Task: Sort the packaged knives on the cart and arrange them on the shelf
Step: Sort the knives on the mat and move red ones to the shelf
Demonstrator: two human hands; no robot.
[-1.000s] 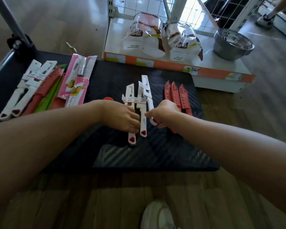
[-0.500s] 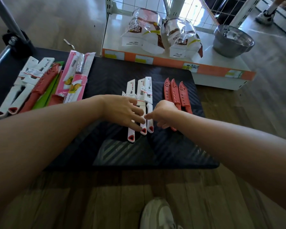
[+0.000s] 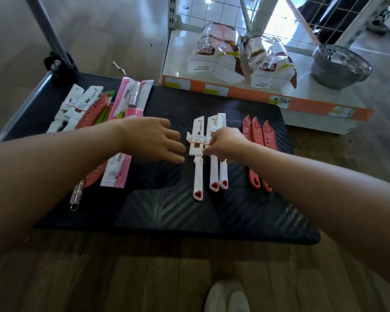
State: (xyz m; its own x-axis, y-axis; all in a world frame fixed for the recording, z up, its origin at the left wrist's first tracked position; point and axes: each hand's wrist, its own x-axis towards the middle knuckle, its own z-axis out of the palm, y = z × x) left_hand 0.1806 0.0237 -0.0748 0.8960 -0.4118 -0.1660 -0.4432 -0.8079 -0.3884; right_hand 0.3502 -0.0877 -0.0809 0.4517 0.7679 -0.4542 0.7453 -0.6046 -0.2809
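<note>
Whereas half a second ago both hands were closed in on the handles of the three white plastic knives with red triangle handle ends (image 3: 198, 136), the left hand (image 3: 153, 140) has now drawn off toward the cart's left edge. Its fingers are straight and spread and hold nothing; it is just beside the leftmost of the white knives but apart from it. The right hand (image 3: 226, 143) has moved up from the handles to the paper label bands, where its curled fingertips (image 3: 206, 152) pinch the band at the middle knife. Whether it also grips the third knife I cannot tell, as the hand covers it. One second ago the rightmost white knife lay skewed across its neighbours. Now all three lie parallel, side by side, near the middle of the black ribbed cart deck (image 3: 212, 217), blades toward the far edge. The three coral-red sheathed knives (image 3: 257, 131) sit unchanged in their own row toward the right edge, partly under the right forearm. An unsorted heap of white, red and green knives and pink card packs (image 3: 88, 109) remains at the far left corner. Judgement: the white group is squared up, so this sorting step looks finished, and the left hand seems free to fetch from the heap. No knives lie yet on the white shelf with orange price strip (image 3: 252, 95) past the far edge, so arranging has not begun.
</note>
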